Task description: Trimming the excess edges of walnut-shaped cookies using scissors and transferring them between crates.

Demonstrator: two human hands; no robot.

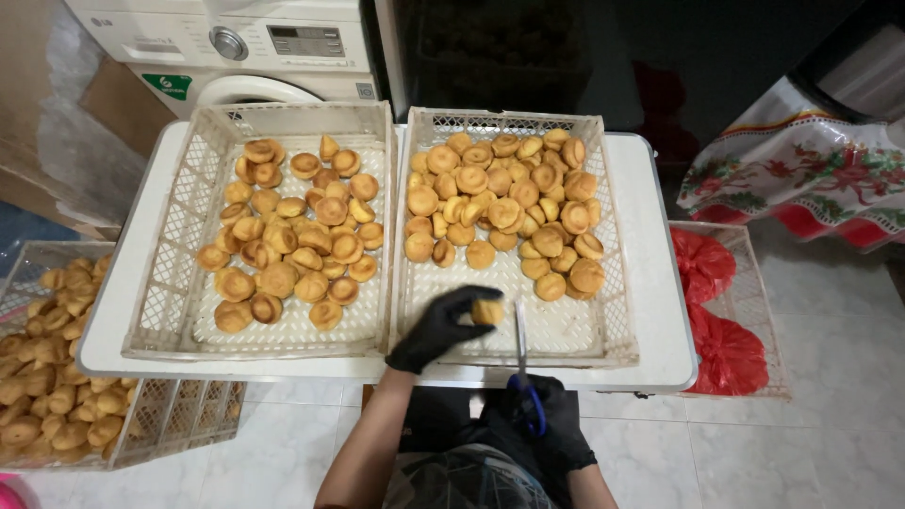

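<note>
My left hand [441, 326], in a black glove, holds one small round golden pastry [487, 311] over the near edge of the right white lattice crate [617, 311]. My right hand [551, 424], also in a black glove, grips blue-handled scissors [521, 351] whose blades point up toward the pastry. The right crate holds several golden pastries [504, 203] piled toward its far side. The left white crate [160, 273] holds several more pastries [292, 240].
Both crates rest on a white table [665, 311]. A third crate of pastries [57, 377] sits on the floor at left. Red bags [721, 344] lie in a crate at right. A washing machine [236, 47] stands behind, and a flowered cloth [811, 174] hangs at far right.
</note>
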